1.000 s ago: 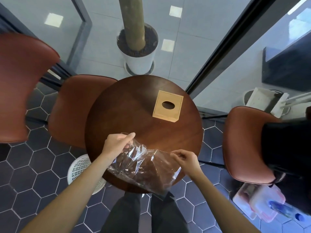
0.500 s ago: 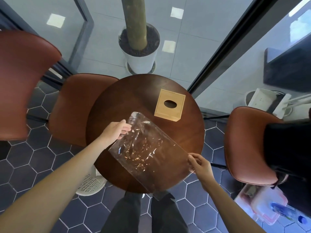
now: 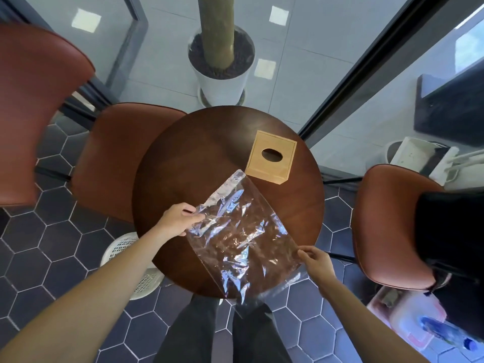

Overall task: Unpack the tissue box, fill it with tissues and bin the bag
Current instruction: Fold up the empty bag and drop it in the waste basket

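Round wooden table (image 3: 199, 163) on hexagon-tiled floor | tissue box (image 3: 271, 158) at far right, out of bag | clear bag (image 3: 241, 239) spread flat above table | left hand (image 3: 180, 218) pinches its left edge | right hand (image 3: 318, 263) pinches right corner

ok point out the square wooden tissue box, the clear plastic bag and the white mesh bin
square wooden tissue box (image 3: 272, 157): head view, lid by the oval hole
clear plastic bag (image 3: 241, 239): head view, crinkled middle
white mesh bin (image 3: 123, 247): head view, rim
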